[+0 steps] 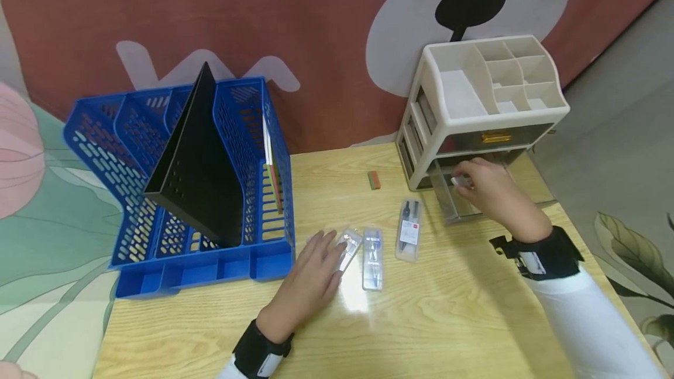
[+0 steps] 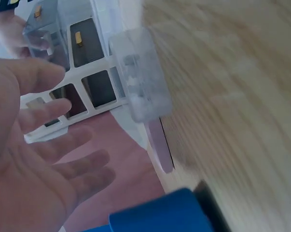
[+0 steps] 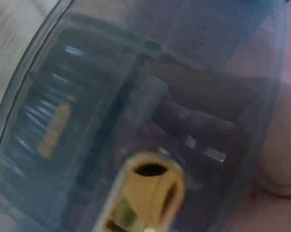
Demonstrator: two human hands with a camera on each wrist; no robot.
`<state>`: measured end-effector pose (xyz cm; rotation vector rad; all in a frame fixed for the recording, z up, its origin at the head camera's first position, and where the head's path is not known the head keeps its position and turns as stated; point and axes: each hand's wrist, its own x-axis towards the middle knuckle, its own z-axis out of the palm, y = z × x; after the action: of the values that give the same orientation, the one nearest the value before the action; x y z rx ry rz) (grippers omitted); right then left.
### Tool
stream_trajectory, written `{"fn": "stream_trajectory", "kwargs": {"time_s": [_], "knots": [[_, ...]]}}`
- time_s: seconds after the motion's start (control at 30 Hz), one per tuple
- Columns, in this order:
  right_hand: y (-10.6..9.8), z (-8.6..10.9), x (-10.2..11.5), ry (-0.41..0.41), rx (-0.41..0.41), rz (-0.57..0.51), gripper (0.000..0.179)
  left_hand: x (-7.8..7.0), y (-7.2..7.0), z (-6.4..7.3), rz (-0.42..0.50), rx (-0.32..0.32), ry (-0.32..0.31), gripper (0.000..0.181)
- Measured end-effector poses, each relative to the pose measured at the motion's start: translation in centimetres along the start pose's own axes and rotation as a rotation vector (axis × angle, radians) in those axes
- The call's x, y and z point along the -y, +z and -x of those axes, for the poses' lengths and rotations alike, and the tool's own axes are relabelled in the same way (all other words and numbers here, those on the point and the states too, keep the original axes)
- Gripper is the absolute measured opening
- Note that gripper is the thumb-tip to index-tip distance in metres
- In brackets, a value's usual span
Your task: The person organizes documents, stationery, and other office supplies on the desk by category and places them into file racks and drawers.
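My right hand (image 1: pixel 489 192) reaches into the pulled-out clear drawer (image 1: pixel 447 200) of a white desktop organizer (image 1: pixel 439 111). Thumb and fingertips pinch a small white block (image 1: pixel 461 181), which shows blurred through the drawer front in the right wrist view. My left hand (image 1: pixel 310 274) has its fingers spread, palm down, over the table. From the head, its fingers overlap a clear plastic case (image 1: pixel 350 247); in the left wrist view a gap shows between the hand and a clear case (image 2: pixel 140 77). Two more slim clear cases, one (image 1: pixel 372 268) and a labelled one (image 1: pixel 409 231), lie to its right.
A blue file rack (image 1: pixel 118 203) stands at the left, with a black folder (image 1: pixel 205 186) leaning in it and thin booklets (image 1: pixel 271 165) in its right slot. Near the organizer lies a small red-and-green block (image 1: pixel 374 180). A patterned cloth backs the table.
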<state>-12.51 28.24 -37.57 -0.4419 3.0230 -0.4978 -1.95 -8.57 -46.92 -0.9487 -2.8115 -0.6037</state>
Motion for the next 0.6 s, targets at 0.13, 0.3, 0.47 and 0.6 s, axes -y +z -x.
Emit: {"fn": "stream_trajectory", "kwargs": {"time_s": [0.13,0.3,0.47,0.6], "knots": [[0.4,-0.7,-0.3,0.010,0.073,-0.009,0.023,0.3,-0.3,0.6,-0.083,0.053,0.044,0.047],[0.6,-1.1,-0.3,0.054,0.142,-0.030,0.026,0.2,-0.6,1.1,-0.129,0.080,0.076,0.032],[1.0,-1.1,-0.3,0.089,0.154,-0.029,0.026,0.2,-0.8,1.6,-0.141,0.114,0.060,0.027],[0.9,-1.1,-0.2,0.083,0.145,-0.013,0.026,0.2,-1.0,1.8,-0.124,0.132,0.033,0.029]]}}
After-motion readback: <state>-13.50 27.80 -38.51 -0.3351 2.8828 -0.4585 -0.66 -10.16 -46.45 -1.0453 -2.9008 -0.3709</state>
